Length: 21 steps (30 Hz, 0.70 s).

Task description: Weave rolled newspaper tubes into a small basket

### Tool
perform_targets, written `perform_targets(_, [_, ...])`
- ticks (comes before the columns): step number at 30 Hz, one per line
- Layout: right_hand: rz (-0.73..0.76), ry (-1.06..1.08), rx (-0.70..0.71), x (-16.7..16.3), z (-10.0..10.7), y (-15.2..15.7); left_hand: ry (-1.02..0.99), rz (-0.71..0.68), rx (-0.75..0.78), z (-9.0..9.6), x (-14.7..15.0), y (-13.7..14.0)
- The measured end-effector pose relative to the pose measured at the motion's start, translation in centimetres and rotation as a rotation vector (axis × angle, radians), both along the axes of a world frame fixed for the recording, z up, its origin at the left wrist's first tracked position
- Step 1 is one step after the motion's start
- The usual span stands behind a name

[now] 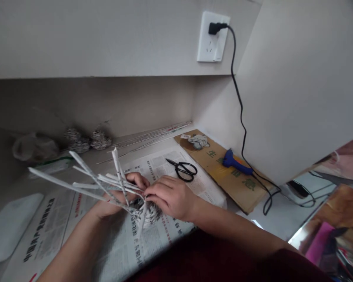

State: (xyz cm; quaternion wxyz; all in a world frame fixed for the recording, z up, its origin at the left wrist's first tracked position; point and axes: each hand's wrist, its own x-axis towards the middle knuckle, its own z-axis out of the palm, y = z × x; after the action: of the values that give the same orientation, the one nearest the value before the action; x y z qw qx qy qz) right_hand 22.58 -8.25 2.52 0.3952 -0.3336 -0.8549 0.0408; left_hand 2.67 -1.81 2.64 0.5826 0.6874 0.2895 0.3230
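A small woven basket of rolled newspaper strips (148,216) lies tilted over the newspaper (153,243), with several long white paper tubes sticking out to the upper left. My left hand (137,181) is wrapped round the far side of the weave, partly hidden behind the tubes. With its fingertips, my right hand (170,197) pinches a paper strip at the basket's rim. Just beyond my right hand lie black-handled scissors (186,171), their tips pointing away to the left.
A blue glue gun (237,163) rests on a cardboard sheet (213,166), its cord (241,117) running to a wall socket (213,37). Thin paper rods (153,137) and small woven pieces (101,140) lie at the back. A white flat object (13,227) is at left.
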Motion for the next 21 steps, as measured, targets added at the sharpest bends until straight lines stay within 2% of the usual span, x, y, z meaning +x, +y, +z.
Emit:
perform_targets(7, [0.034,0.174,-0.035,0.4,0.8,-1.0,-0.009,0.121,0.069,0.3,-0.7,0.9])
perform_targets(11, [-0.042,0.108,-0.063,2.0,0.4,-1.1,-0.068,0.271,0.146,-0.3,-2.0,2.3])
perform_targets(13, [-0.165,0.027,-0.100,4.0,-0.2,-1.0,-0.076,0.349,0.170,-0.6,-2.5,2.8])
perform_targets(15, [-0.377,-0.037,-0.134,7.1,-0.7,-0.9,-0.082,0.397,0.179,-0.7,-2.8,3.0])
perform_targets(17, [-0.615,-0.121,-0.152,11.1,-1.1,-0.9,-0.101,0.402,0.186,-0.7,-2.8,3.1])
perform_targets(19, [-0.855,-0.247,-0.113,15.4,-1.3,-0.9,-0.125,0.391,0.204,-0.6,-2.7,3.1])
perform_targets(21, [-1.033,-0.396,-0.146,19.4,-1.6,-1.1,-0.150,0.409,0.205,-0.4,-2.5,3.0])
